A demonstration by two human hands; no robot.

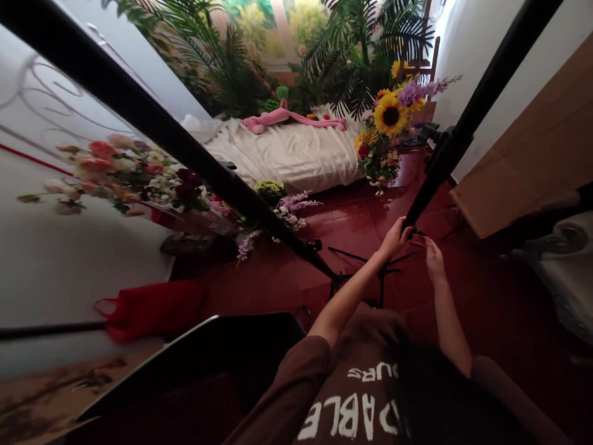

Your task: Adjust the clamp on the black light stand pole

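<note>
Over the glossy red tile floor [486, 290], your left hand [393, 240] closes around the black stand pole [445, 167], while your right hand [434, 259] sits just beside it, fingers part-curled, perhaps touching, though that's hard to tell. Black tripod legs [352, 262] spread behind; farther off, a sunflower bouquet [389, 120] stands by a white-sheeted bed [282, 154].

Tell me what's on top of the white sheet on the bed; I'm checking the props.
A long pink stuffed toy lies on the white sheet, with a few small red and orange objects beside it. The sheet hides whatever lies beneath it, and the toy covers the part of the sheet under it.
</note>
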